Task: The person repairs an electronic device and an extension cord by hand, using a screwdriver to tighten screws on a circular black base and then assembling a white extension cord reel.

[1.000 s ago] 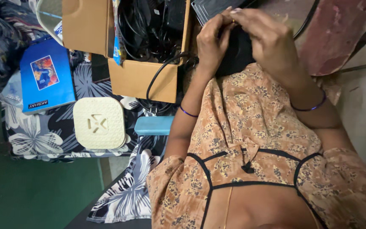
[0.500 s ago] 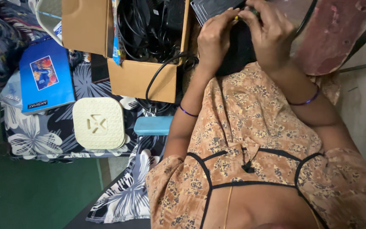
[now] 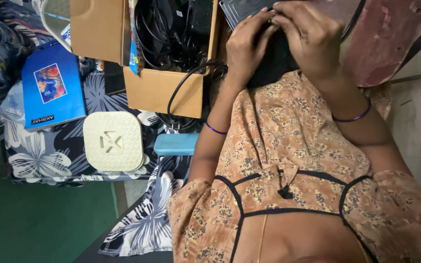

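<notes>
Centrally, an open cardboard box [image 3: 164, 90] full of black cables [image 3: 171, 29] stands on the flowered cloth [image 3: 40, 158]. Left of the box lies a blue book [image 3: 52, 92]; below it, a cream square lid [image 3: 113, 141] and a teal case [image 3: 175, 144]. Right of the box, the left hand [image 3: 243, 46] and right hand [image 3: 305, 36], fingers curled, pinch a small dark object [image 3: 271, 19] between their fingertips.

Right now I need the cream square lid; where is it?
In the head view, the cream square lid lies at left on the floral cloth, between blue book and teal case.
</notes>
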